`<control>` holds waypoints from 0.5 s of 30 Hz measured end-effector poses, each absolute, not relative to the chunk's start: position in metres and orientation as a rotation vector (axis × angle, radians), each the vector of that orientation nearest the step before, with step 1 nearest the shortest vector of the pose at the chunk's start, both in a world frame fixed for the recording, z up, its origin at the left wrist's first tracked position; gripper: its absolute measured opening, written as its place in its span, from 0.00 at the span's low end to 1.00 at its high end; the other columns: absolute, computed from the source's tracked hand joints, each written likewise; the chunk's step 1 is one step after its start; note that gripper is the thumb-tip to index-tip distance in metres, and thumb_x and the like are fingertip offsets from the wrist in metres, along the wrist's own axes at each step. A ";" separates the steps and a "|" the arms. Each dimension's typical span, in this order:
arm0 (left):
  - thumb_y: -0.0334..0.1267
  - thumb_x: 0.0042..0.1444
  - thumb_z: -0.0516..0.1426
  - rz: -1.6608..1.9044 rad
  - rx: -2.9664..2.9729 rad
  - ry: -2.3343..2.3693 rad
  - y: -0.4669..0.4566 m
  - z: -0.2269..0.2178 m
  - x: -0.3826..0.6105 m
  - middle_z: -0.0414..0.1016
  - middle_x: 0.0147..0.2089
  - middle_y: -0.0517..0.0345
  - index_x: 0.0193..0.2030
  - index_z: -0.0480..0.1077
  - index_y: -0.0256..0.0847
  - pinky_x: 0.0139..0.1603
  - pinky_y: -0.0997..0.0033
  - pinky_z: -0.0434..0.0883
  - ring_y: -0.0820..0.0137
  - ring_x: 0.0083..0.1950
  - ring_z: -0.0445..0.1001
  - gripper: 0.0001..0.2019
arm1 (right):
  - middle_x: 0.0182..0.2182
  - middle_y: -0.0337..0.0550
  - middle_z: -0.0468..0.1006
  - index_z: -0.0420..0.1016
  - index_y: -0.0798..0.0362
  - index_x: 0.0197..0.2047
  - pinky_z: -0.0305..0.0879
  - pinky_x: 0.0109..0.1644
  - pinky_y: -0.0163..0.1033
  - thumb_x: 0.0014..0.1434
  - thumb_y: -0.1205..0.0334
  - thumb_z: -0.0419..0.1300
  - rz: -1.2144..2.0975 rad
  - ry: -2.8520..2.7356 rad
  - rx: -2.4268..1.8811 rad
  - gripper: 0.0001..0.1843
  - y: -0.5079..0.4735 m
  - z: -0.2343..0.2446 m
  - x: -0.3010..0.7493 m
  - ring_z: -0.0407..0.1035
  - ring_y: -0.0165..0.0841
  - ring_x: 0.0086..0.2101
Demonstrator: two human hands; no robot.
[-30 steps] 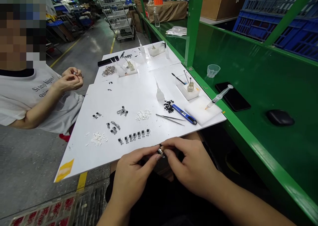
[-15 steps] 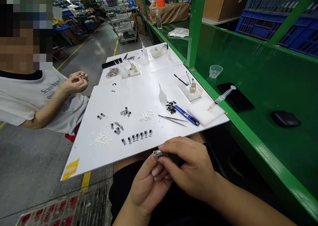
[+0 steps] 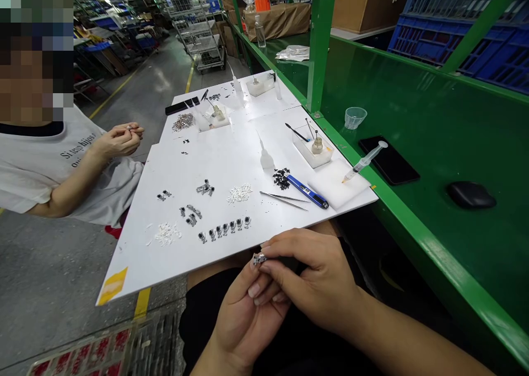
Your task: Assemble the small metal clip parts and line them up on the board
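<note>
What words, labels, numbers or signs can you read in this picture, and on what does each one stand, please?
Co-worker's white T-shirt: "hijos" is legible; the words around it are too blurred to quote.
Blue utility knife: small white lettering, too small to read.
Red-and-white printed sheet: red markings, too blurred to read.

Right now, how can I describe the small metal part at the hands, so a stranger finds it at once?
Find the white work board, then its near edge. Just past it, the person's left hand and right hand pinch a small silver-and-black metal part. Unlike the row of similar parts on the board, it is up in the fingers.
</note>
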State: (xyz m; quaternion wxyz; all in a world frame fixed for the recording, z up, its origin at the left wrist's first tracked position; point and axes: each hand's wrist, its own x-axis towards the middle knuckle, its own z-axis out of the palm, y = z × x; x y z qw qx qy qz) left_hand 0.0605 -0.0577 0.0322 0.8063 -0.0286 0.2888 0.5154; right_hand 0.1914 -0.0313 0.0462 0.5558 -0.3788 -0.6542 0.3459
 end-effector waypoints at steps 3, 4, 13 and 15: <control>0.31 0.46 0.71 1.088 -0.076 0.602 -0.057 0.032 0.061 0.58 0.15 0.74 0.25 0.72 0.37 0.25 0.82 0.67 0.84 0.18 0.60 0.12 | 0.33 0.48 0.86 0.83 0.56 0.36 0.77 0.44 0.34 0.55 0.75 0.66 0.830 -1.523 -0.888 0.07 -0.032 0.045 0.192 0.81 0.33 0.36; 0.31 0.46 0.71 1.083 -0.082 0.596 -0.057 0.032 0.061 0.59 0.15 0.74 0.26 0.72 0.37 0.25 0.82 0.67 0.84 0.18 0.60 0.11 | 0.33 0.48 0.86 0.83 0.56 0.36 0.77 0.44 0.34 0.55 0.75 0.67 0.834 -1.518 -0.888 0.07 -0.033 0.044 0.192 0.81 0.33 0.36; 0.40 0.47 0.71 1.122 0.150 0.772 -0.055 0.029 0.061 0.54 0.15 0.74 0.25 0.72 0.38 0.24 0.81 0.65 0.83 0.17 0.54 0.14 | 0.35 0.43 0.86 0.81 0.50 0.38 0.77 0.45 0.37 0.57 0.73 0.65 0.825 -1.524 -0.889 0.09 -0.032 0.037 0.192 0.81 0.34 0.37; 0.47 0.48 0.70 1.146 0.421 0.973 -0.054 0.030 0.054 0.57 0.16 0.71 0.26 0.74 0.39 0.24 0.78 0.66 0.79 0.18 0.58 0.15 | 0.38 0.43 0.86 0.80 0.49 0.44 0.77 0.47 0.39 0.57 0.72 0.65 0.817 -1.540 -0.885 0.12 -0.032 0.032 0.194 0.80 0.35 0.39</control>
